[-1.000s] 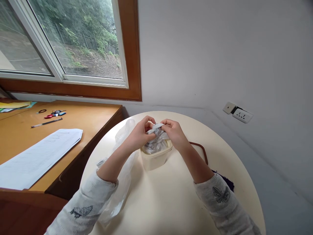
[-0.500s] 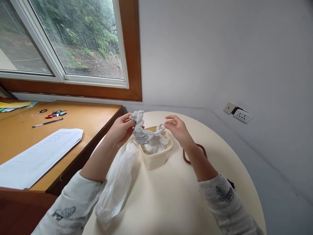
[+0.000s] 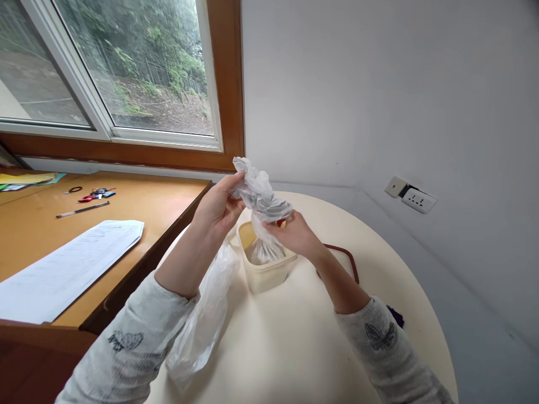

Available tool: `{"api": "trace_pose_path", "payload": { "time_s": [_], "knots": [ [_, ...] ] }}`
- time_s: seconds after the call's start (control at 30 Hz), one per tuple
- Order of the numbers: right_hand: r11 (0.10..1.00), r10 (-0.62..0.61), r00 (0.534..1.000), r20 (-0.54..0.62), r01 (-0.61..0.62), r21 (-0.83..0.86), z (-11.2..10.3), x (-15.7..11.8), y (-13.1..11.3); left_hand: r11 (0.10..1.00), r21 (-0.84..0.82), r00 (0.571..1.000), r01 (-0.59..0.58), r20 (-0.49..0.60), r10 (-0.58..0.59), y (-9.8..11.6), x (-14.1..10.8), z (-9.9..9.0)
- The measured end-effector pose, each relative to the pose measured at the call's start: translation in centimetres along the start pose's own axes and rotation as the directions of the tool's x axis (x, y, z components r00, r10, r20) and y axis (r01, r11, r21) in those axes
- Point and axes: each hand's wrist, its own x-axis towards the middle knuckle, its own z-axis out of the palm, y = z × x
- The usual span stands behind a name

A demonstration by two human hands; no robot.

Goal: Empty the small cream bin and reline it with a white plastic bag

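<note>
A crumpled white plastic bag (image 3: 261, 193) is gathered above a cream square container (image 3: 269, 275); its lower part bulges inside the container. My left hand (image 3: 219, 206) pinches the bag's upper left side between thumb and fingers. On the other side, my right hand (image 3: 293, 233) is closed round the bag's narrow neck, just over the container's rim. Something small and red shows by my right fingers; I cannot make out what it is. A second, clear plastic bag (image 3: 206, 314) lies on the round table, left of the container and partly behind my left sleeve.
The round cream table (image 3: 303, 336) holds a brown-rimmed lid (image 3: 351, 261) under my right forearm and a dark item (image 3: 396, 317) by my right sleeve. On the wooden desk (image 3: 168, 193) at left lie papers (image 3: 80, 264), a pen (image 3: 83, 210) and keys (image 3: 100, 193).
The bag's gathered top is raised and pulled out taller, with its neck upright. My left hand has moved up and right; my right hand has come down and left and closed on the neck.
</note>
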Motion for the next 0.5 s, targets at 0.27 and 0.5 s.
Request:
{"api": "trace_pose_path", "payload": {
  "time_s": [0.27,0.5],
  "knots": [
    [0.935,-0.030,0.976,-0.215,0.103,0.341,-3.2,2.5,0.5,0.993,0.120,1.000,0.000,-0.015,0.002,0.8,0.7,-2.9],
    [0.805,0.107,0.983,-0.146,0.000,0.593,-3.9,2.7,-0.2,0.406,0.904,0.982,-0.135,0.176,-0.065,-0.9,-1.8,-6.6]
  ]
}}
